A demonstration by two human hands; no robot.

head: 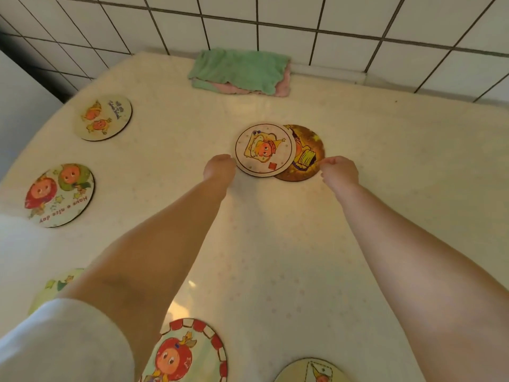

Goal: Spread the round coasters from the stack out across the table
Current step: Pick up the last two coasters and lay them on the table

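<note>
Two round coasters overlap at the table's middle: a cream coaster [264, 149] lies partly on top of a brown-gold coaster [306, 155]. My left hand [220, 167] has its fingertips pinched on the cream coaster's left edge. My right hand [338, 170] pinches the brown-gold coaster's right edge. Several other coasters lie apart: one at the far left [103, 117], one at the left with "Have a nice day" [60, 194], one half hidden under my left arm [56, 286], one with a red-checked rim at the front [190, 352], one at the bottom edge [312, 372].
A folded green and pink cloth [242, 71] lies at the back of the cream table [275, 257], against the white tiled wall [275, 15]. The table's left edge curves away beside a dark gap [16, 48].
</note>
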